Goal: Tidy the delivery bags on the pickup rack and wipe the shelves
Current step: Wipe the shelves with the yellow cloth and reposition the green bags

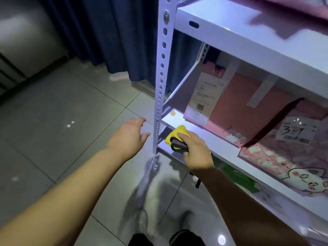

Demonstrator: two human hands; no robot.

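A white metal rack stands at the right, its perforated upright post (161,71) in the middle of the view. My right hand (196,153) grips a yellow and grey cloth (177,137) at the left front corner of the lower shelf (209,139). My left hand (130,137) hovers with relaxed fingers just left of the post, holding nothing. A pink delivery bag (236,105) with a white receipt stands on that shelf. Further right lies a pink bag with a cartoon cat (291,167) and a label reading 39.
The upper shelf (239,38) holds another pink item at the top right. A dark blue curtain (106,36) hangs behind the rack. Grey floor tiles (62,107) spread to the left. Something green (237,176) shows under the lower shelf. My shoes are at the bottom.
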